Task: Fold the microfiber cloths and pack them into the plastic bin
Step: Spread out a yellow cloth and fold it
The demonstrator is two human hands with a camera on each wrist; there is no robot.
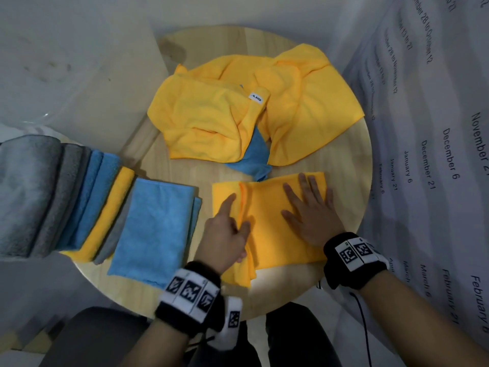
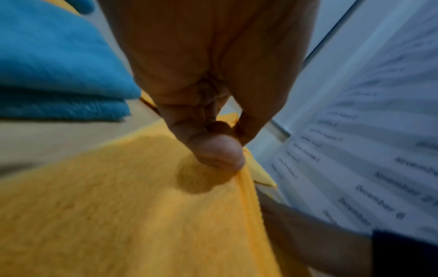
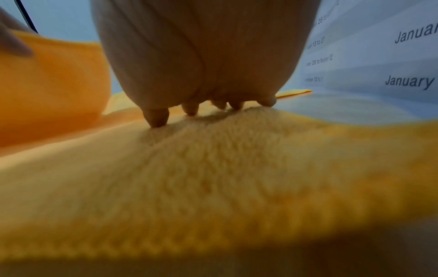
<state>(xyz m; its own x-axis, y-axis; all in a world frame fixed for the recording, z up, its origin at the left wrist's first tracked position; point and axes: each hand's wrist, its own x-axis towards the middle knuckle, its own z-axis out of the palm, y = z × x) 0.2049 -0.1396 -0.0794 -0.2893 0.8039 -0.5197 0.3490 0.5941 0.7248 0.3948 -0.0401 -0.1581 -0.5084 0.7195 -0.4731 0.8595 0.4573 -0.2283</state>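
Note:
A partly folded yellow cloth (image 1: 275,234) lies at the front of the round wooden table (image 1: 344,160). My left hand (image 1: 239,211) pinches a raised fold near the cloth's left side, thumb on top (image 2: 218,151), index finger stretched along it. My right hand (image 1: 309,205) lies flat with spread fingers, pressing the cloth's right half (image 3: 213,178). A heap of loose yellow cloths (image 1: 232,112) sits behind, with a blue cloth (image 1: 254,157) under it. At the left, folded grey, blue and yellow cloths (image 1: 79,202) stand in a row, a folded blue cloth (image 1: 156,226) in front.
A white sheet printed with dates (image 1: 428,154) hangs along the table's right side. Faint clear plastic (image 1: 47,115) shows over the upper left, above the cloth row. My knees and a dark seat (image 1: 100,337) are below the table's front edge.

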